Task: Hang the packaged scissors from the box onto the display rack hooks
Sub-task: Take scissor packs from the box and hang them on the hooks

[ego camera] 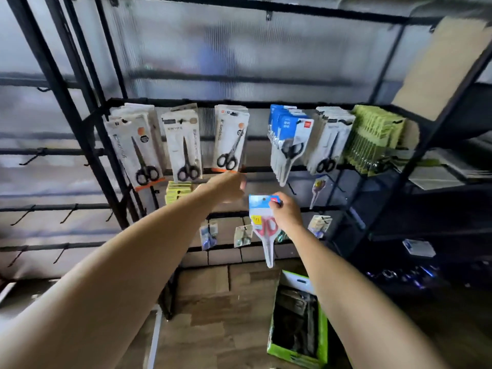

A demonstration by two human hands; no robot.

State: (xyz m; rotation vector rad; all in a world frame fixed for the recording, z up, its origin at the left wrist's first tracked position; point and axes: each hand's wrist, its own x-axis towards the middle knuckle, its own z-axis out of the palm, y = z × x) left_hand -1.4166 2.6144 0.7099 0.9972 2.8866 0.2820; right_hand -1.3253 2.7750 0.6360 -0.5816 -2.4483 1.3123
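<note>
Right hand (285, 213) grip pinches red scissors pack (262, 222); left hand (229, 186) blurred, grip unclear; green box (323, 339) holds dark packs.

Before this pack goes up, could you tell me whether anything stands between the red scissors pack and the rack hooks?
The left hand is raised beside the red scissors pack, which the right hand holds, just up and to its left. It may be steadying a hook; blur hides this. Nothing else visibly intervenes.
</note>
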